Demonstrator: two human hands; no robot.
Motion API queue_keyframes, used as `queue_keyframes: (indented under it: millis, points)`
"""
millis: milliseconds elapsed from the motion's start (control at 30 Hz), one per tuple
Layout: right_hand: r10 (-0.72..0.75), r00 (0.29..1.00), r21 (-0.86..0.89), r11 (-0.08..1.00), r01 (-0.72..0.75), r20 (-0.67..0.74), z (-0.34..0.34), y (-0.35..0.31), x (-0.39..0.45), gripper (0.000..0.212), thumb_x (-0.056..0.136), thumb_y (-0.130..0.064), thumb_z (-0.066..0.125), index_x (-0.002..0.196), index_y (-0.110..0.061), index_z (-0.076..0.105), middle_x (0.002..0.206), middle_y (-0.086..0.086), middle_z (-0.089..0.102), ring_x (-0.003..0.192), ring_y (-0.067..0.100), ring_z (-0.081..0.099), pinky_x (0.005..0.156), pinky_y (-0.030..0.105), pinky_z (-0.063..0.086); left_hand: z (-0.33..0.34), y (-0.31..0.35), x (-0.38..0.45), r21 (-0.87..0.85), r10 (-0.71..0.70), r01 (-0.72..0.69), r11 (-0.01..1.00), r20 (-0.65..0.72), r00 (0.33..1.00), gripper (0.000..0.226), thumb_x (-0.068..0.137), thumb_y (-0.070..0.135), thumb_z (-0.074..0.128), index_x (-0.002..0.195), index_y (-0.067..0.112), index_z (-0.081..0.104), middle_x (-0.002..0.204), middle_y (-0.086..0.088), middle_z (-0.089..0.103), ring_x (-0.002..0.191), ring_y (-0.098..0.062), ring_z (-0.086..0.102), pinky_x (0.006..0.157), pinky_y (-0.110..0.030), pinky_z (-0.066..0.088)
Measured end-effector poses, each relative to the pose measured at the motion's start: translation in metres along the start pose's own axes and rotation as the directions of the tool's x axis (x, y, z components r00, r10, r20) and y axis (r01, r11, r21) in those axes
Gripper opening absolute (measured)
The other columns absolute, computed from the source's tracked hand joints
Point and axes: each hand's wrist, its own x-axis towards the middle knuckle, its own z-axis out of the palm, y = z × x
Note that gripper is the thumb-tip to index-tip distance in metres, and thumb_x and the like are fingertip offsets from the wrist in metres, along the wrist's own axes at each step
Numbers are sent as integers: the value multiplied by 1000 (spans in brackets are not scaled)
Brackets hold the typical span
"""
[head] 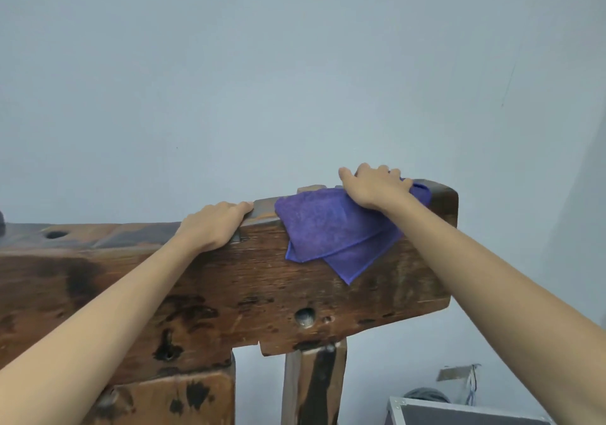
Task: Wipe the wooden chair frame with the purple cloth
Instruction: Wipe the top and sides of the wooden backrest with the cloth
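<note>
Clamped purple cloth [328, 227] onto wooden chair frame [229, 287] under curled right hand [373, 188], likely for wiping pressure; braced frame just beside with flat, unclenched left hand [213, 224].

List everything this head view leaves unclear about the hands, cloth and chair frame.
- Right hand fingertips: head view, bent over the rail's far side, behind the hand and purple cloth.
- Cloth's far part: covered by that hand.
- Wooden chair frame: left end cut by the left edge, legs by the bottom edge.
- Left hand, palm side: hidden by its own back.
- Grey case: cut by the bottom edge.
</note>
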Motion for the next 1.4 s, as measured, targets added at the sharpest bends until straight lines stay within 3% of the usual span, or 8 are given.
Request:
queue_keyframes:
  millis: [200, 400, 567, 733, 933, 1133, 1267, 1400]
  points:
    - [-356, 796, -88, 928, 361, -490, 70, -18, -55, 62, 102, -54, 30, 142, -16, 58, 133, 10, 67, 127, 29, 57, 120, 46, 26, 3, -5, 2, -11, -2, 2, 1000, -6, 1000, 52, 98, 11, 37, 149, 23, 36, 151, -18, 47, 130, -43, 49, 105, -54, 42]
    - [-543, 611, -123, 796, 592, -576, 108, 83, -40, 74, 98, -53, 47, 163, -27, 22, 171, -2, 18, 158, 17, 16, 127, 45, 8, 10, -7, 5, -17, -11, 10, 1000, -53, 999, 45, 98, 8, 38, 141, 21, 41, 138, -17, 55, 118, -42, 55, 96, -52, 45]
    - [61, 751, 394, 878, 272, -657, 122, 148, -22, 73, 98, -37, 46, 162, -12, 22, 171, 13, 15, 156, 32, 20, 126, 48, 20, 12, -6, 9, -22, -35, 34, 999, -74, 997, 37, 100, 10, 35, 134, 21, 45, 133, -15, 58, 110, -39, 57, 87, -48, 43]
    - [596, 694, 683, 702, -204, -405, 166, 75, -62, 50, 109, -22, 39, 156, -6, 33, 158, 35, 30, 150, 47, 31, 122, 48, 28, 8, 3, 10, -91, -76, 70, 993, -59, 995, 35, 107, 23, 24, 131, 23, 49, 113, -8, 62, 100, -32, 56, 95, -49, 42]
    - [-238, 847, 294, 864, 409, -476, 209, -74, -167, 55, 90, -41, 54, 145, -36, 49, 122, 11, 70, 111, 38, 68, 84, 52, 58, 1, 6, 4, -101, -85, 86, 991, 10, 996, 45, 108, 32, 21, 152, 33, 34, 145, -12, 54, 132, -38, 49, 108, -50, 34]
    - [-709, 537, -60, 627, 777, -458, 157, -32, -102, 38, 77, -55, 63, 69, -21, 75, 63, 0, 72, 57, 26, 70, 47, 26, 48, 2, 1, 2, -266, -136, 138, 954, 23, 990, 61, 105, 56, 14, 140, 23, 52, 148, -13, 53, 133, -34, 50, 108, -44, 30]
    - [-319, 618, 50, 863, 503, -719, 126, 79, -40, 51, 86, -49, 49, 117, -14, 70, 112, 17, 74, 105, 39, 69, 89, 44, 55, 4, 4, 1, -170, -121, 121, 978, 14, 993, 50, 106, 48, 11, 133, 26, 46, 144, -15, 55, 127, -39, 51, 100, -47, 33]
    - [352, 695, 547, 834, 71, -627, 143, 129, -23, 58, 103, -30, 41, 160, -19, 32, 159, 30, 33, 145, 45, 36, 114, 55, 33, 2, 8, 1, -212, -163, 162, 964, 15, 987, 41, 107, 29, 17, 142, 27, 37, 146, -18, 51, 125, -43, 52, 102, -49, 37]
